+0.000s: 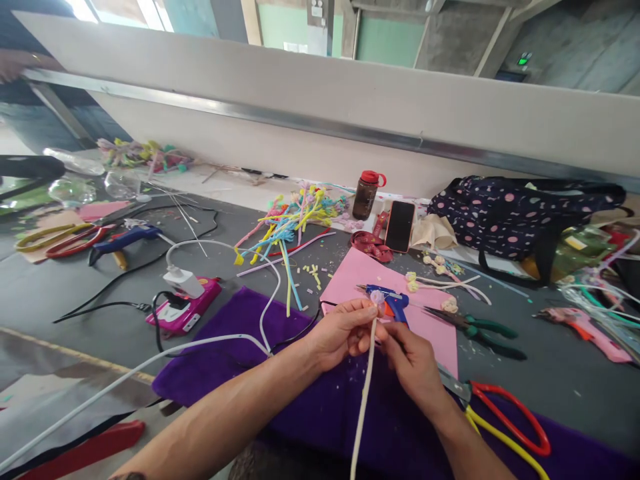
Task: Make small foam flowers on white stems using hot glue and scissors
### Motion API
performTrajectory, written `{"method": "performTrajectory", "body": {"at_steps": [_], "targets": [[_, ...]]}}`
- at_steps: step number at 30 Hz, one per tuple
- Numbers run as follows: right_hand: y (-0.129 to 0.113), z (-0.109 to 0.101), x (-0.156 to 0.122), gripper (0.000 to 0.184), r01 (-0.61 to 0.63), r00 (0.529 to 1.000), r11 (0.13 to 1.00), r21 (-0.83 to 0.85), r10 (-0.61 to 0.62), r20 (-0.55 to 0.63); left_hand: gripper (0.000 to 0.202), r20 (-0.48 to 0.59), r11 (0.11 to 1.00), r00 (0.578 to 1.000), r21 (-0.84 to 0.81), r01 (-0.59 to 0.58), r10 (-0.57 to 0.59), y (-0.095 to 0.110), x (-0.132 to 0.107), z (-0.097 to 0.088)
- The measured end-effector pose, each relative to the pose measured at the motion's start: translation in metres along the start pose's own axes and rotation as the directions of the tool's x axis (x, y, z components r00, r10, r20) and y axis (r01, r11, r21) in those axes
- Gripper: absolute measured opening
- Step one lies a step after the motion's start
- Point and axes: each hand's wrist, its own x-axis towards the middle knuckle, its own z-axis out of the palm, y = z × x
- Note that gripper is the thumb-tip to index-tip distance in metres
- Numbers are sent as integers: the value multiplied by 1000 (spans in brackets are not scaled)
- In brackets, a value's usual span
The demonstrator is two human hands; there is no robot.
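My left hand (341, 331) and my right hand (411, 363) meet over a purple cloth (225, 350), both pinched on the top of a cream pipe cleaner (364, 400) that hangs down toward me. At its tip sits a small pale pink rolled bud (377, 298), held between the fingertips. A blue glue gun (393, 301) lies just behind my fingers on a pink sheet (350, 280).
Red-and-yellow scissors (505, 417) lie right of my right hand, green pliers (483, 331) beyond them. A pile of coloured pipe cleaners (290, 223), a brown bottle (366, 194), a phone (400, 226), a spotted bag (515, 213) and a pink power strip (185, 307) crowd the grey table.
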Motion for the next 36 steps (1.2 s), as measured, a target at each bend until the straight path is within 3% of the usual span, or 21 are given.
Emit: {"method": "performTrajectory", "body": {"at_steps": [4,8,16,22,30,36], "targets": [[6,-9,3,25,-35,991,998,-58,27,-132,30,-26,1000,1000,5,17,-17,-9,11,-6],[10,-10,5,26,-36,985,992,-120,15,-173,29,-37,1000,999,18,-23,24,-14,10,-14],[7,-1,3,28,-78,990,997,-5,76,-120,33,-75,990,990,83,-111,117,-15,2,-10],[-4,11,1,27,-56,998,989,133,57,-3,33,-103,992,989,78,-95,103,-17,3,-10],[-10,8,-2,27,-74,997,988,137,69,42,25,-18,988,996,131,-83,86,-18,2,-11],[-7,6,-6,26,-75,996,994,77,71,56,23,-28,982,992,146,-116,121,-16,3,-11]]}}
